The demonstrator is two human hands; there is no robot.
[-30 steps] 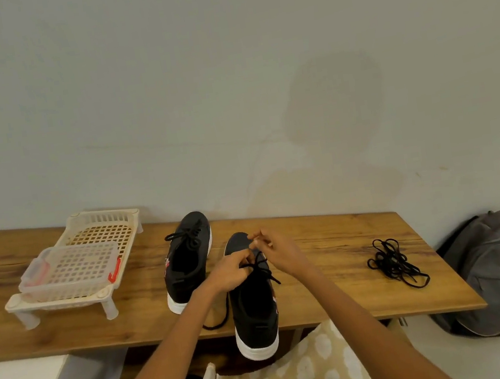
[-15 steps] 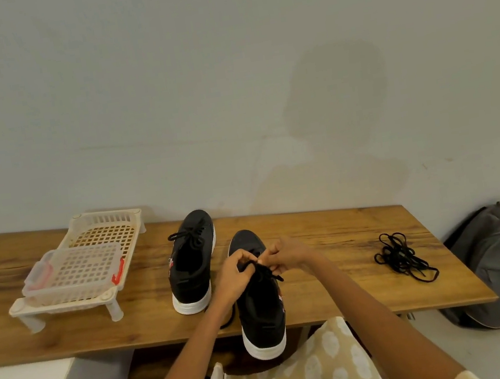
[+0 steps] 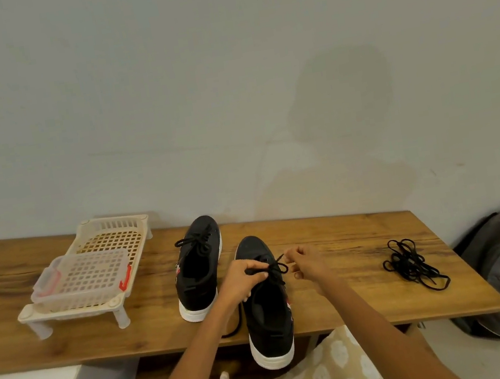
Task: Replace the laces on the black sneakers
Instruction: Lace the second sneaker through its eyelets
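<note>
Pinching the bow on the near sneaker, right of its mate, both hands (left, right) gripped lace ends; heel overhung the table edge — hard tug risked dropping it.

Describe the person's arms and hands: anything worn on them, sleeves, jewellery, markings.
Both forearms are bare to the bottom edge of the picture; no sleeves show. The left hand and right hand wear no gloves; no rings, watch or bracelet can be seen. No markings show.

Rack left on table; sneakers centre; loose laces right
</note>
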